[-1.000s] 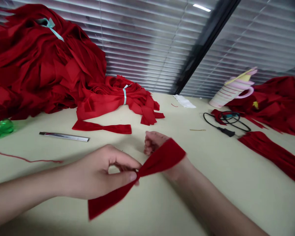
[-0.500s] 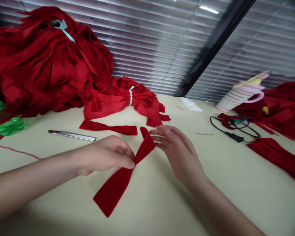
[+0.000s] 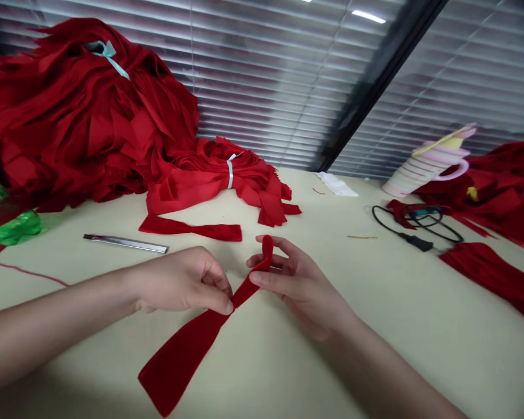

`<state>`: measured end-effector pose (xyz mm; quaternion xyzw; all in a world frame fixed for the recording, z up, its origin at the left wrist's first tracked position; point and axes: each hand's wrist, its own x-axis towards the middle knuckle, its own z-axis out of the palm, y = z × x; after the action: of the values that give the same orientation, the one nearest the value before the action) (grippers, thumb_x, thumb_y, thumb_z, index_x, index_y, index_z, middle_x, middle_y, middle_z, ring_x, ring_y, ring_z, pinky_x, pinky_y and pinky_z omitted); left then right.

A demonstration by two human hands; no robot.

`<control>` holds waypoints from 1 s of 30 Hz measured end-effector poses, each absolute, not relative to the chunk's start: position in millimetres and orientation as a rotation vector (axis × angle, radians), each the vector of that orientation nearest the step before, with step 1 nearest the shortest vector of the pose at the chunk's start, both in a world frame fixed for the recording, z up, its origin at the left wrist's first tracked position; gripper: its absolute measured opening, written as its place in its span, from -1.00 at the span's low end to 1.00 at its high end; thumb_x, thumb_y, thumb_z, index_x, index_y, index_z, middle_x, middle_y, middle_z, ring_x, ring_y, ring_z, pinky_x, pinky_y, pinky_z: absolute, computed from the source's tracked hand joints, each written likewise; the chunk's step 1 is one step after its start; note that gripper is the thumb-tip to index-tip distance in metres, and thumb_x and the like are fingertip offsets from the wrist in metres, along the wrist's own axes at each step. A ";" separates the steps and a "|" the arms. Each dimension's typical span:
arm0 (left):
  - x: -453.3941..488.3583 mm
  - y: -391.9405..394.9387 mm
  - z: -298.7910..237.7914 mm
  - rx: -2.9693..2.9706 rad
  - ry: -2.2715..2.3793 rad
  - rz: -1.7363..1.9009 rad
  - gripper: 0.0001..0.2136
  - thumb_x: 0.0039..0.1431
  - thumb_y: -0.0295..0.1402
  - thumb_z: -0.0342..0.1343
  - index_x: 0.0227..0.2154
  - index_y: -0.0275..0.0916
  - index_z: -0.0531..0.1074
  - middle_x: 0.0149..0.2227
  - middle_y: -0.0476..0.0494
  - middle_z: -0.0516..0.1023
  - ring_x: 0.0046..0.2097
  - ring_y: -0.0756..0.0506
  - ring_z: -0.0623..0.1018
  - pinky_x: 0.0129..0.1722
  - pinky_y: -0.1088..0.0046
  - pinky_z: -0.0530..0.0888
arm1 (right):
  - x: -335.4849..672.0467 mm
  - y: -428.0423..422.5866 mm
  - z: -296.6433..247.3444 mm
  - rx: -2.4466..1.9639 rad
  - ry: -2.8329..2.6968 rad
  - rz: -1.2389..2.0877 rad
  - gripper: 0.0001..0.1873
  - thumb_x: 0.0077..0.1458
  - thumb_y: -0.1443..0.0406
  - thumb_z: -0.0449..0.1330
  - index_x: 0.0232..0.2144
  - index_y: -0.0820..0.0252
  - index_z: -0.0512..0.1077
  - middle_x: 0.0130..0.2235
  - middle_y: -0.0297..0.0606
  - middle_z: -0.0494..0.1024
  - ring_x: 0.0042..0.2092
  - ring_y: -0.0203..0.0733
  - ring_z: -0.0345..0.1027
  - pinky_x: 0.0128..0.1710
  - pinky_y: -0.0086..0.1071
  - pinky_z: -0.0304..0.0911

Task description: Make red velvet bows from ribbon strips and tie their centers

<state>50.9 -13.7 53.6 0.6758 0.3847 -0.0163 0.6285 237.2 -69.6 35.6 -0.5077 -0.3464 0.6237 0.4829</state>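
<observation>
A strip of dark red velvet ribbon (image 3: 179,355) runs across the pale table (image 3: 314,343) between my hands. My left hand (image 3: 183,282) pinches it between thumb and fingers near its middle, and its long tail falls toward me and to the left. My right hand (image 3: 299,288) curls around the short upper end, which stands up in a narrow loop past my fingers. The part of the ribbon inside each grip is hidden.
Behind my hands lie a loose red strip (image 3: 187,228), a tied bundle of red strips (image 3: 218,186), a large red heap (image 3: 82,122) and a steel ruler (image 3: 126,243). On the right are a black cable (image 3: 414,224) and more red strips (image 3: 484,273).
My right hand has closed on the ribbon's short end, where it was open beside it before. The long tail now reaches further down and to the left.
</observation>
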 end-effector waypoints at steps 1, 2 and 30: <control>50.9 -13.3 53.8 1.554 0.884 -0.042 -0.89 -0.06 -0.32 0.14 -0.57 -0.25 0.45 -0.60 0.09 0.27 -0.51 0.05 0.19 -0.52 0.51 0.09 | 236.8 -69.6 35.1 -1.235 -0.846 1.511 -0.30 -0.35 0.33 0.42 -0.10 0.12 0.25 -0.33 -0.34 0.49 -0.34 -0.27 0.38 -0.28 -0.34 0.29; 50.8 -13.0 53.9 1.558 0.885 -0.050 -0.88 -0.06 -0.32 0.14 -0.57 -0.24 0.45 -0.59 0.09 0.27 -0.51 0.05 0.20 -0.52 0.51 0.09 | 236.5 -69.7 34.6 -1.233 -0.848 1.505 -0.30 -0.35 0.33 0.42 -0.11 0.12 0.25 -0.35 -0.36 0.49 -0.35 -0.28 0.38 -0.27 -0.34 0.29; 46.7 -10.1 44.6 1.618 0.872 -0.129 -0.78 0.04 -0.18 0.11 -0.48 -0.26 0.39 -0.56 0.09 0.21 -0.51 0.05 0.18 -0.52 0.52 0.12 | 230.5 -72.5 31.2 -1.250 -0.843 1.429 -0.34 -0.36 0.35 0.42 -0.17 0.10 0.23 -0.42 -0.43 0.46 -0.39 -0.32 0.36 -0.34 -0.41 0.30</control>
<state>46.7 -10.1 44.6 0.6992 0.3771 -0.0556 0.6048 230.5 -72.5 31.2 -0.5184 -0.3497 0.5927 0.5076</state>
